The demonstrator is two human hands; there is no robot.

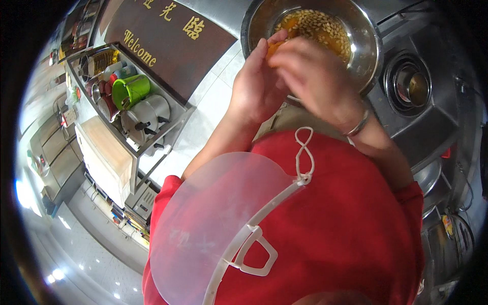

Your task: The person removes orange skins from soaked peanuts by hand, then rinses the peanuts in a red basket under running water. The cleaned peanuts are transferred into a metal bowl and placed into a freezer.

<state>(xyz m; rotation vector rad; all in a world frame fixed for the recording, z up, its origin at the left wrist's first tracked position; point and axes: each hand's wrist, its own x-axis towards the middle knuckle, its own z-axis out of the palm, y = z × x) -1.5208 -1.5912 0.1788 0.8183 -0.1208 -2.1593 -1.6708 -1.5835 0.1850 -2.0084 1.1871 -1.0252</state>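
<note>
A wide stainless steel bowl (pixel 370 42) is before me, with many pale seeds (pixel 328 26), likely pumpkin seeds, and orange pulp in shallow liquid. Over its near rim, my left hand (pixel 254 82) is raised with a soft orange piece (pixel 275 51), apparently pumpkin pulp, at its fingers. My right hand (pixel 318 78) reaches across from the right, its fingertips touching or very close to the same piece. Motion blur covers this hand, and its grip is unclear. A bracelet (pixel 360 124) circles the right wrist.
On the right, a dark metal counter (pixel 431 129) carries nested round metal containers (pixel 410 84). A metal-framed rack (pixel 183 112) on the left holds a green bucket (pixel 131 90) and a lidded metal pot (pixel 150 114). A clear plastic mouth shield (pixel 213 206) hangs over my red shirt (pixel 335 213).
</note>
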